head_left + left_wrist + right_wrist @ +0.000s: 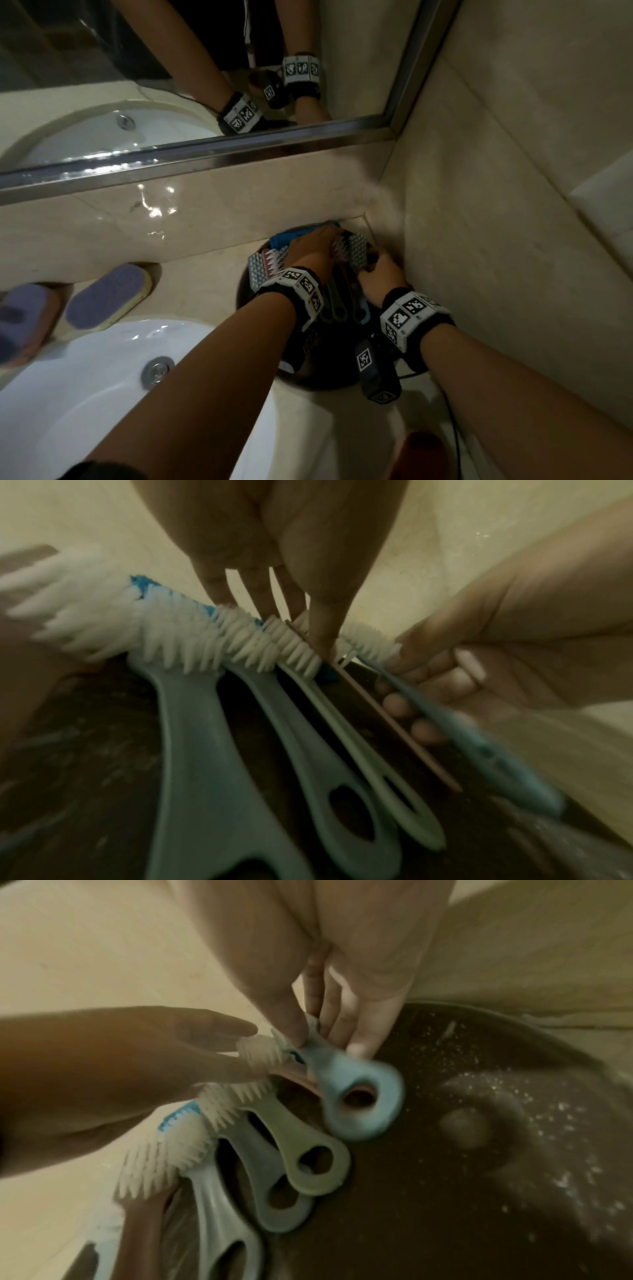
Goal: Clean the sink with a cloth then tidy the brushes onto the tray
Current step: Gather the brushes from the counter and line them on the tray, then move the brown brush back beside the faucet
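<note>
A dark round tray [253, 308] sits in the counter's corner with several white-bristled brushes [192, 723] lying side by side on it, handles toward me. My left hand [329, 246] reaches over the brush heads, and its straight fingers and thumb pinch the head of a pink brush [363, 696]. My right hand [371, 265] pinches the neck of a light blue brush [356, 1091] at the right end of the row, its ring handle tilted above the tray [479, 1150]. A blue cloth [291, 236] is bunched behind the brush heads. The white sink [85, 394] is at lower left.
Two purple sponges [109, 294] [24, 318] lie on the counter behind the sink. A mirror with a metal frame [205, 157] runs along the back wall. A tiled wall [496, 240] closes in on the right, right beside the tray.
</note>
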Available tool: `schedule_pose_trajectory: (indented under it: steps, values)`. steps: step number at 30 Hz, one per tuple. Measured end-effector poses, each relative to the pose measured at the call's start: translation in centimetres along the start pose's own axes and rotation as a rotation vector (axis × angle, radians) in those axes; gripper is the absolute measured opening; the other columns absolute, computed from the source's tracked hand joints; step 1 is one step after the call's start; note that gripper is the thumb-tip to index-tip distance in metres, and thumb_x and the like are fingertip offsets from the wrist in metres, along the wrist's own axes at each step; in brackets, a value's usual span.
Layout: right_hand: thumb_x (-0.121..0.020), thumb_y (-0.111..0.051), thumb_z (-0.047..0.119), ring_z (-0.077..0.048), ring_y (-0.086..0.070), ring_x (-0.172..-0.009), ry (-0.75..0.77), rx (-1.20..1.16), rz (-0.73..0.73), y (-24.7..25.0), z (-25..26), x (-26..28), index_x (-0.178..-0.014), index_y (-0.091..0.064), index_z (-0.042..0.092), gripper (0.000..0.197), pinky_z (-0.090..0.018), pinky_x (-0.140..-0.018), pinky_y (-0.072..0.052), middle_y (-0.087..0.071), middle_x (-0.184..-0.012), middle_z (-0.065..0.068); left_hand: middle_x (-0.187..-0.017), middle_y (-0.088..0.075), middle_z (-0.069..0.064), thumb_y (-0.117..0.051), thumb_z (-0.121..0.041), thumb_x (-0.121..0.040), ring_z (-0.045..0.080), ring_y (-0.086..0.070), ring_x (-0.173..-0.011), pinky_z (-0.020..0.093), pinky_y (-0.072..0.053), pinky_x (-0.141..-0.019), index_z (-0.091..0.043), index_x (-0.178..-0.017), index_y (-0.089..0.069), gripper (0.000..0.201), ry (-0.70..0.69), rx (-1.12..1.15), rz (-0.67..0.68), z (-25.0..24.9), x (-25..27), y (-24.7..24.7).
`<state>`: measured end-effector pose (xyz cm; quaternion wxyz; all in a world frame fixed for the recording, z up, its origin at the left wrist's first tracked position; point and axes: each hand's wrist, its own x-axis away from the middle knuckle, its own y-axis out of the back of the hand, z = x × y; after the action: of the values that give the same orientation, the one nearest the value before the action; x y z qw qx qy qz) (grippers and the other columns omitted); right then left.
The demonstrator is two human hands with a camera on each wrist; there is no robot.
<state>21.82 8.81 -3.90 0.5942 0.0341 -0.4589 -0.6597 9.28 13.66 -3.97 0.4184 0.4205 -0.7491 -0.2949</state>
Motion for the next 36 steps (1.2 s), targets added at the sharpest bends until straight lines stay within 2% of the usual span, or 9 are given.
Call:
schedule_pose_trajectory:
  steps: [7, 9, 12, 18, 22, 26, 29, 32, 36]
  values:
    - [-0.086, -0.044, -0.002, -0.029, -0.05, -0.123, 0.147, 0.132, -0.082, 0.6, 0.4, -0.5, -0.141, -0.036, 0.02, 0.06, -0.035, -0.105, -0.041, -0.051, -0.135, -0.012, -0.155, -0.025, 0.0, -0.045, -0.026, -0.096, 0.023, -0.029, -0.139, 0.039, -0.022, -0.116, -0.029, -0.145, -0.028, 0.052, 0.01, -0.01, 0.002, 0.4, 0.2, -0.3]
    - [-0.085, -0.045, 0.0, -0.031, -0.051, -0.121, 0.163, 0.18, -0.079, 0.7, 0.3, -0.5, -0.139, -0.04, 0.018, 0.056, -0.037, -0.104, -0.043, -0.053, -0.132, -0.014, -0.157, -0.019, 0.0, -0.046, -0.025, -0.095, 0.022, -0.023, -0.142, 0.041, -0.017, -0.118, -0.027, -0.147, -0.024, 0.057, -0.011, -0.014, -0.002, 0.4, 0.7, -0.6]
    - [-0.087, -0.046, 0.004, -0.034, -0.055, -0.113, 0.142, 0.261, -0.05, 0.8, -0.2, -0.1, -0.128, -0.049, 0.011, 0.042, -0.038, -0.095, -0.045, -0.057, -0.123, -0.015, -0.156, -0.018, 0.002, -0.052, -0.037, -0.091, 0.021, -0.019, -0.143, 0.042, -0.012, -0.119, -0.023, -0.149, -0.019, 0.068, -0.045, -0.054, -0.038, 0.1, 1.3, -1.3]
    - [-0.087, -0.045, 0.004, -0.031, -0.053, -0.118, 0.166, 0.251, -0.019, 0.0, -0.9, -0.2, -0.136, -0.044, 0.02, 0.052, -0.041, -0.1, -0.046, -0.056, -0.129, -0.012, -0.157, -0.018, 0.002, -0.054, -0.035, -0.09, 0.021, -0.013, -0.145, 0.042, -0.007, -0.119, -0.019, -0.149, -0.017, 0.072, 0.018, -0.107, -0.01, -0.3, 1.1, -1.7]
    - [-0.086, -0.046, 0.005, -0.031, -0.055, -0.115, 0.164, 0.254, 0.0, 0.1, -1.1, -0.3, -0.135, -0.044, 0.022, 0.052, -0.04, -0.097, -0.048, -0.057, -0.127, -0.011, -0.157, -0.017, 0.001, -0.051, -0.034, -0.092, 0.02, -0.015, -0.145, 0.041, -0.007, -0.119, -0.02, -0.149, -0.015, 0.069, 0.052, -0.127, 0.017, -0.6, 0.7, -1.3]
    - [-0.084, -0.051, 0.01, -0.032, -0.057, -0.112, 0.184, 0.249, 0.028, 0.7, -1.3, -0.1, -0.134, -0.045, 0.021, 0.051, -0.042, -0.095, -0.049, -0.058, -0.125, -0.014, -0.159, -0.01, 0.0, -0.051, -0.037, -0.092, 0.021, -0.01, -0.146, 0.044, -0.004, -0.12, -0.023, -0.149, -0.014, 0.069, 0.045, -0.102, 0.04, -0.9, 1.7, -0.9]
    - [-0.084, -0.055, 0.012, -0.033, -0.055, -0.114, 0.196, 0.256, 0.046, 1.4, -1.2, 0.7, -0.133, -0.046, 0.019, 0.05, -0.043, -0.096, -0.048, -0.055, -0.127, -0.015, -0.158, -0.012, 0.001, -0.058, -0.037, -0.088, 0.024, -0.013, -0.145, 0.046, -0.006, -0.118, -0.024, -0.149, -0.015, 0.075, 0.028, -0.069, -0.012, -0.6, 3.5, -0.5]
    - [-0.084, -0.057, 0.012, -0.033, -0.053, -0.116, 0.246, 0.302, 0.054, 2.3, -0.6, 2.2, -0.129, -0.049, 0.014, 0.046, -0.038, -0.097, -0.047, -0.052, -0.129, -0.018, -0.158, -0.013, 0.003, -0.062, -0.037, -0.086, 0.026, -0.018, -0.144, 0.049, -0.013, -0.118, -0.023, -0.149, -0.017, 0.079, 0.045, -0.1, -0.013, -0.3, 5.5, 0.8]
    - [-0.087, -0.055, 0.013, -0.03, -0.047, -0.124, 0.314, 0.394, 0.113, 3.7, 1.1, 5.2, -0.137, -0.041, 0.014, 0.052, -0.032, -0.101, -0.041, -0.045, -0.137, -0.016, -0.157, -0.017, 0.003, -0.06, -0.043, -0.085, 0.027, -0.024, -0.142, 0.05, -0.022, -0.115, -0.022, -0.149, -0.017, 0.079, 0.042, -0.154, -0.004, 0.5, 8.8, 3.6]
